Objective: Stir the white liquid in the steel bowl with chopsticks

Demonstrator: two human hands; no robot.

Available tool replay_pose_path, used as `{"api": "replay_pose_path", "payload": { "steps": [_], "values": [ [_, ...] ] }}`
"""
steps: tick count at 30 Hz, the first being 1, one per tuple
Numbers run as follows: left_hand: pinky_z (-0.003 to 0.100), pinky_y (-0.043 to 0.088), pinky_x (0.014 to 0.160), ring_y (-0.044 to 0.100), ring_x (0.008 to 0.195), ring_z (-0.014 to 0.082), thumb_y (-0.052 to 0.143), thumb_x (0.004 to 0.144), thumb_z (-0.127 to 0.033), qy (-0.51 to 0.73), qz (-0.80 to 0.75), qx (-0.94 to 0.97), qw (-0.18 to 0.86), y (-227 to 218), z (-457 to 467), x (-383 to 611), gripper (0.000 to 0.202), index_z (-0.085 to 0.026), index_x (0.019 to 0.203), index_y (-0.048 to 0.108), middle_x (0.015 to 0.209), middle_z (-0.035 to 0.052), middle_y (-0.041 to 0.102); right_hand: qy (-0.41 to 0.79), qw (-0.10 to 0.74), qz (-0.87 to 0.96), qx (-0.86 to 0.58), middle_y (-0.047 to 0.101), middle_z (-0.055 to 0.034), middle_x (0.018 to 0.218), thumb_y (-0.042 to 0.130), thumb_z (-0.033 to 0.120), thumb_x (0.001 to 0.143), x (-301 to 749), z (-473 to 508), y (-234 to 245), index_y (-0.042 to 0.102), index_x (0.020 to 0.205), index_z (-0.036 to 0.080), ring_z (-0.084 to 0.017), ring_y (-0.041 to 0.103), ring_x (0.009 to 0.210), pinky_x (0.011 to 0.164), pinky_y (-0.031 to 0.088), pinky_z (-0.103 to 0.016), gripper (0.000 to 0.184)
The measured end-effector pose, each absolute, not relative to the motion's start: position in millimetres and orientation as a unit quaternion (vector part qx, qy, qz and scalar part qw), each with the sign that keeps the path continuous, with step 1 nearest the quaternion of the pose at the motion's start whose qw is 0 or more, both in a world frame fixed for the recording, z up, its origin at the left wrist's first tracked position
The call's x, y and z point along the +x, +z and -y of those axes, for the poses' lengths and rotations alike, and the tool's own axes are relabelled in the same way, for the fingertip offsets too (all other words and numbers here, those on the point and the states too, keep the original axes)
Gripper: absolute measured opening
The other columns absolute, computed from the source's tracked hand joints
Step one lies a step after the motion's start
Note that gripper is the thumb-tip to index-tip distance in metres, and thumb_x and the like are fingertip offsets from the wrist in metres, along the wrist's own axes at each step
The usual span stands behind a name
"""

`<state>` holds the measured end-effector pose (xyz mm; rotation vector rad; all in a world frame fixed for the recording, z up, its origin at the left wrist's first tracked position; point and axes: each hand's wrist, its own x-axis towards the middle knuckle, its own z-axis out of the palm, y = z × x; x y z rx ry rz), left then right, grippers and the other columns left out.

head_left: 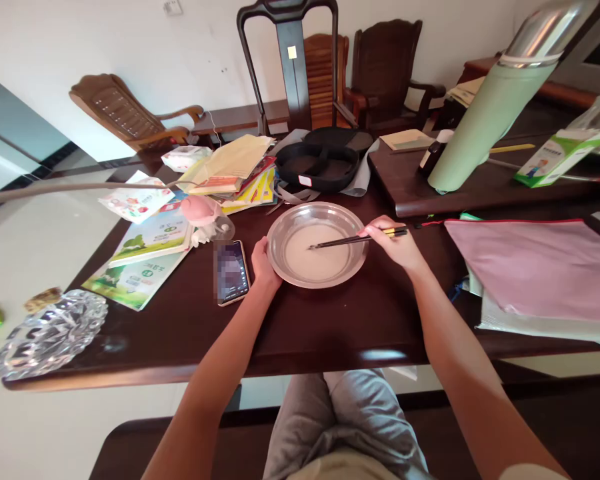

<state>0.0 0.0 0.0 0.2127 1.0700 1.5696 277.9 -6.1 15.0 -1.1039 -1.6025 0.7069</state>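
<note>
A round metal bowl (280,263) sits on the dark wooden table (330,320) in front of me, with a pale whitish liquid in its bottom. My left hand (263,261) grips the bowl's left rim. My right hand (395,241) is closed on a pair of dark chopsticks (350,240), whose tips reach into the liquid near the bowl's middle.
A phone (231,271) lies just left of the bowl. Books and papers (153,250) cover the left side, with a glass ashtray (50,337) at the near left edge. A black tray (320,165) lies behind the bowl, a pink folder (530,267) right, a green thermos (485,113) beyond. Chairs stand behind.
</note>
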Motion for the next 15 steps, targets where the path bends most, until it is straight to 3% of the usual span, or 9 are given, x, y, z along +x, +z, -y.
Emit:
{"api": "replay_pose_path", "payload": {
  "steps": [6, 11, 15],
  "values": [
    [0.03, 0.053, 0.072, 0.066, 0.065, 0.0191, 0.064, 0.085, -0.033, 0.67, -0.457, 0.095, 0.577, -1, -1, -1, 0.023, -0.018, 0.067, 0.064, 0.063, 0.0013, 0.066, 0.306, 0.564, 0.596, -0.483, 0.071, -0.0035, 0.066, 0.062, 0.075, 0.085, 292, 7, 18, 0.07, 0.059, 0.026, -0.024, 0.07, 0.074, 0.088, 0.055, -0.042, 0.056],
    [0.031, 0.054, 0.073, 0.067, 0.068, 0.0202, 0.057, 0.087, -0.029, 0.669, -0.463, 0.09, 0.575, 2, 0, 1, 0.024, -0.018, 0.068, 0.065, 0.063, 0.0021, 0.067, 0.344, 0.497, 0.666, -0.436, 0.077, -0.0056, 0.081, 0.067, 0.073, 0.083, 276, 8, 16, 0.077, 0.07, 0.025, -0.024, 0.072, 0.083, 0.084, 0.056, -0.039, 0.05],
    [0.03, 0.054, 0.073, 0.066, 0.066, 0.0192, 0.058, 0.087, -0.031, 0.666, -0.463, 0.091, 0.577, 3, 1, 2, 0.024, -0.017, 0.068, 0.065, 0.063, 0.002, 0.067, 0.295, 0.509, 0.673, -0.448, 0.078, -0.005, 0.083, 0.066, 0.071, 0.085, 275, 6, 13, 0.08, 0.076, 0.027, -0.024, 0.07, 0.087, 0.085, 0.054, -0.04, 0.047]
  ]
}}
